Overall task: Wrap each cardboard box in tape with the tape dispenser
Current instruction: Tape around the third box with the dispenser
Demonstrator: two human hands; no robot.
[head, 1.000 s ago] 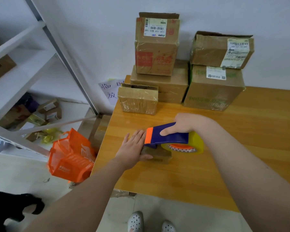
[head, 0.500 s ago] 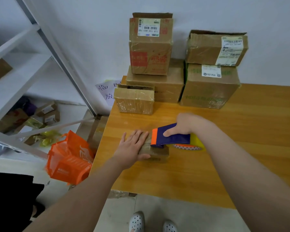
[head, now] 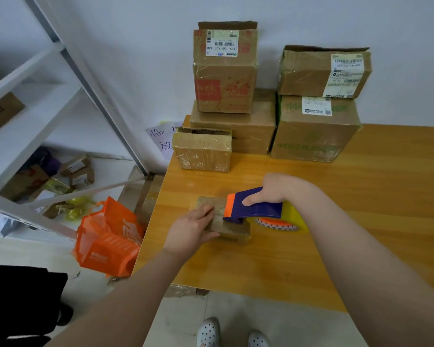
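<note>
Both your hands work at the near left part of the wooden table (head: 261, 266). Your left hand (head: 189, 232) clasps the left end of the small flat cardboard box (head: 233, 232), thumb along its near side and fingers over its top. Just beyond, your right hand (head: 278, 187) is wrapped round the blue tape dispenser (head: 254, 206), its orange-edged front over the box top. Farther back stands a tape-wrapped box (head: 203, 154), then four stacked boxes (head: 313, 136) against the wall.

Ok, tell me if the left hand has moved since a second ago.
Yes. The left hand drew back slightly toward the near edge of the table; its fingers, flat before, now curl on the box.
</note>
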